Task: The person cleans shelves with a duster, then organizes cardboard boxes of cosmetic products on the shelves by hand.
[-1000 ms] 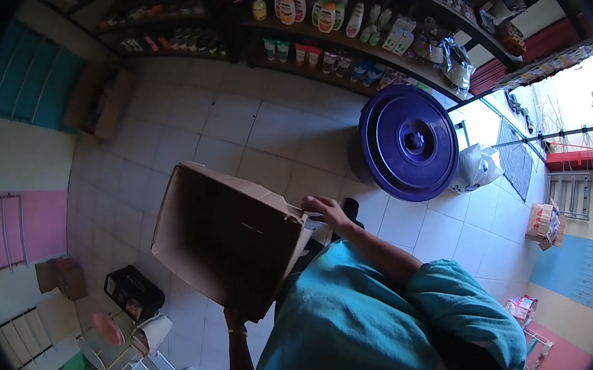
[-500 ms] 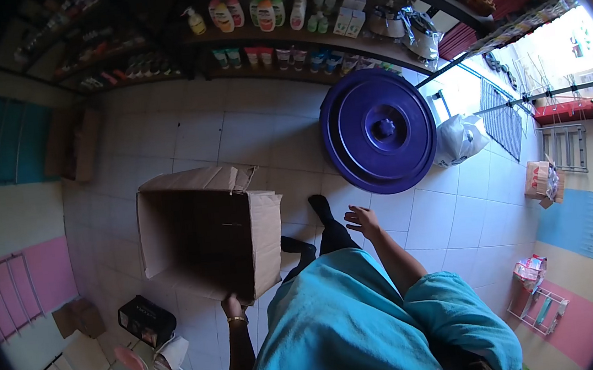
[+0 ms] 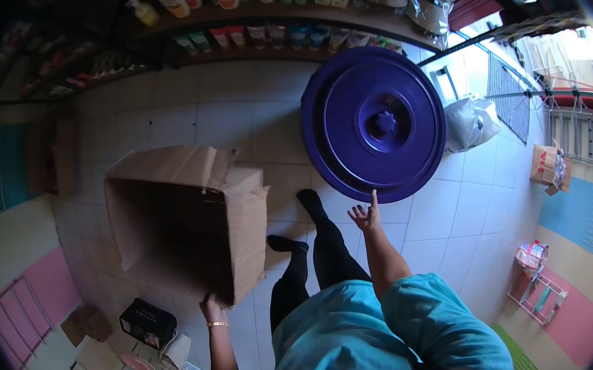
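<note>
A large open cardboard box (image 3: 248, 236) stands at the left, its dark inside facing up and to the left. My left hand (image 3: 213, 310), with a bracelet at the wrist, grips the lower edge of the box; the fingertips are partly hidden behind the cardboard. My right hand (image 3: 365, 215) is empty with its fingers spread, just below the rim of a big purple round lid (image 3: 338, 138) with a star-shaped knob. Whether a fingertip touches the rim I cannot tell.
Shelves of bottles and tubes (image 3: 225, 38) run along the top. A white plastic bag (image 3: 470, 122) sits right of the purple lid. A black bag (image 3: 147, 323) and a white rack are at the lower left. Small cardboard boxes (image 3: 550, 166) stand at the right.
The box and my left hand have shifted left in view. The purple lid looks larger and nearer, and my right hand has come up close to its rim with the fingers spread.
</note>
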